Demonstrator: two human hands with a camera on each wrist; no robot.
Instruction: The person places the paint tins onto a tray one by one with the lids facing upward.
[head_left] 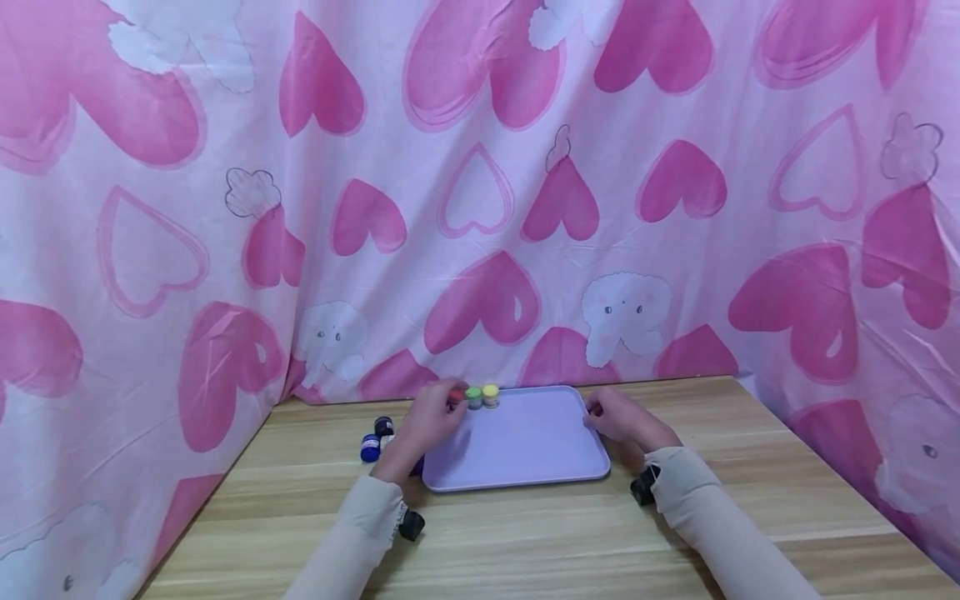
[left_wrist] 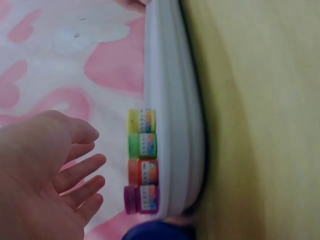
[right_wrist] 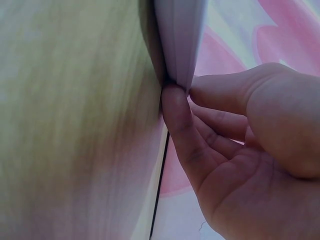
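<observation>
A pale lilac tray [head_left: 525, 442] lies on the wooden table. Along its far left edge stands a row of small lidded paint jars: yellow [left_wrist: 142, 121], green [left_wrist: 142, 145], red [left_wrist: 143, 172] and purple [left_wrist: 142, 199]. My left hand [head_left: 437, 417] hovers by this row, fingers spread and loosely bent with nothing between them, as the left wrist view shows. In the head view it hides the purple jar. At the tray's right side my right hand [right_wrist: 235, 135] pinches the rim between thumb and index finger.
Left of the tray a black jar [head_left: 384, 426] and a blue jar [head_left: 370, 447] stand together, a pale one [head_left: 386, 442] partly behind my left wrist. A dark blue item [head_left: 417, 468] shows beside the tray's near left corner. A pink heart-print curtain [head_left: 480, 208] closes off the back and sides.
</observation>
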